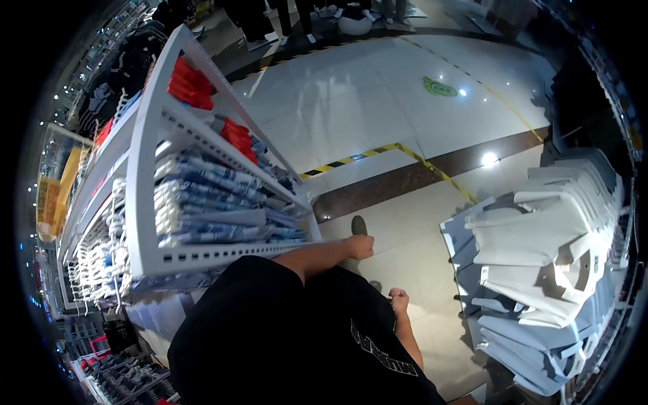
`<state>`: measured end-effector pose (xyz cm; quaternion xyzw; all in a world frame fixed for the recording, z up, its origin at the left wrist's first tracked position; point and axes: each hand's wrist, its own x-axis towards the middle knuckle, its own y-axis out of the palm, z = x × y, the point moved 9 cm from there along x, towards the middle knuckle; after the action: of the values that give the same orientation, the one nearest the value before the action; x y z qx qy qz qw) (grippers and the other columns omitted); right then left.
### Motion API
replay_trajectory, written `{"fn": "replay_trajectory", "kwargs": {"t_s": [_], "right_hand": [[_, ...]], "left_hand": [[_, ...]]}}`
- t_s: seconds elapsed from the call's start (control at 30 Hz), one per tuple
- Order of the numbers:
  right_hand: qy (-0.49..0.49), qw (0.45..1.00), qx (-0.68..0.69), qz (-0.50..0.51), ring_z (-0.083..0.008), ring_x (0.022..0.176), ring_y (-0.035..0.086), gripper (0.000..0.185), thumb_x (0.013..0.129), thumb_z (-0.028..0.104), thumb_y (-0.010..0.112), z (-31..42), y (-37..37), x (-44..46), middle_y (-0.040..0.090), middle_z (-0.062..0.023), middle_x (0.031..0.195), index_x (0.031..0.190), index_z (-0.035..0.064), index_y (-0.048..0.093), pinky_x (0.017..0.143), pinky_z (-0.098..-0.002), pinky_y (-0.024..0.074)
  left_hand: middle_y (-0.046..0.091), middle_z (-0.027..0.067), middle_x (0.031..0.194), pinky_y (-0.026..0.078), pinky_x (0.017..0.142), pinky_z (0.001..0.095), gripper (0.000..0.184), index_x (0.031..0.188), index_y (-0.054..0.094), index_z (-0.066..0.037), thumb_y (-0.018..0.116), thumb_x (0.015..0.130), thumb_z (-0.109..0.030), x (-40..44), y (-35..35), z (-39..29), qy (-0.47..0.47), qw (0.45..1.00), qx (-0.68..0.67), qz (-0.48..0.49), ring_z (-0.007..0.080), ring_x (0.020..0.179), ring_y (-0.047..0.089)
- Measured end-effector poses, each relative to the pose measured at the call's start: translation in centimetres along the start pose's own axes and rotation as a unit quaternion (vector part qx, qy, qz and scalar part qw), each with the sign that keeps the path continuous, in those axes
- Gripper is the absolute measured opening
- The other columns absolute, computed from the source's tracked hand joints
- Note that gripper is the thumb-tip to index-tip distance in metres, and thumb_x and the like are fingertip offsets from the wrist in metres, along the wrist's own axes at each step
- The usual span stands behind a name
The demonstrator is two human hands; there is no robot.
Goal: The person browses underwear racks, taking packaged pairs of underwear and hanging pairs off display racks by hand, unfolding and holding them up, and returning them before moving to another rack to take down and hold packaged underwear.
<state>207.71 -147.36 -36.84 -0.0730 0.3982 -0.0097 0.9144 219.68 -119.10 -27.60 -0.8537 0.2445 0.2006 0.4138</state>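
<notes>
My left hand is curled into a loose fist in front of my body, over the floor just past the end of a white shelf rack. No object shows in it. Folded blue and white garments are stacked on that rack, to the left of the hand and apart from it. Lower and to the right, my right hand hangs beside my dark trousers with its fingers bent in, and nothing shows in it either. The toe of one shoe appears just beyond my left hand.
The white rack stands close on my left, with red items higher up. On the right hang pale shirts and light blue ones. Yellow-black tape and a green sticker mark the tiled floor.
</notes>
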Motion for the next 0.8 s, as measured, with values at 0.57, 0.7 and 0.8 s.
{"fn": "replay_trajectory", "kwargs": {"t_s": [0.57, 0.7, 0.8], "right_hand": [[-0.007, 0.990, -0.124, 0.069, -0.0182, 0.059, 0.063, 0.015, 0.088, 0.006, 0.052, 28.7, 6.5, 21.3, 0.060, -0.0055, 0.079, 0.101, 0.0068, 0.060, 0.047, -0.0292, 0.0485], [-0.039, 0.968, -0.192, 0.159, -0.0153, 0.057, 0.060, 0.012, 0.087, 0.007, 0.057, 36.0, 14.3, 26.0, 0.058, -0.0037, 0.077, 0.098, 0.0072, 0.060, 0.046, -0.0275, 0.0457], [-0.039, 0.950, -0.239, 0.196, -0.0158, 0.058, 0.061, 0.014, 0.087, 0.010, 0.058, 39.2, 18.8, 29.6, 0.060, -0.0043, 0.078, 0.100, 0.0072, 0.062, 0.047, -0.0277, 0.0469]], "left_hand": [[0.069, 0.0212, 0.095, 0.052, 0.081, 0.0456, 0.030, 0.091, 0.070, -0.002, 0.062, 0.082, -0.029, 4.3, -22.2, 21.0, -0.235, 0.928, -0.183, -0.223, 0.0381, 0.094, 0.066], [0.069, 0.0219, 0.091, 0.053, 0.079, 0.0444, 0.031, 0.087, 0.071, -0.001, 0.063, 0.081, -0.030, 0.3, -22.4, 24.0, -0.268, 0.892, -0.256, -0.258, 0.0379, 0.088, 0.067], [0.069, 0.0231, 0.088, 0.053, 0.076, 0.0446, 0.031, 0.086, 0.070, 0.000, 0.063, 0.079, -0.029, -0.9, -18.9, 25.5, -0.319, 0.851, -0.294, -0.295, 0.0365, 0.084, 0.067]]}}
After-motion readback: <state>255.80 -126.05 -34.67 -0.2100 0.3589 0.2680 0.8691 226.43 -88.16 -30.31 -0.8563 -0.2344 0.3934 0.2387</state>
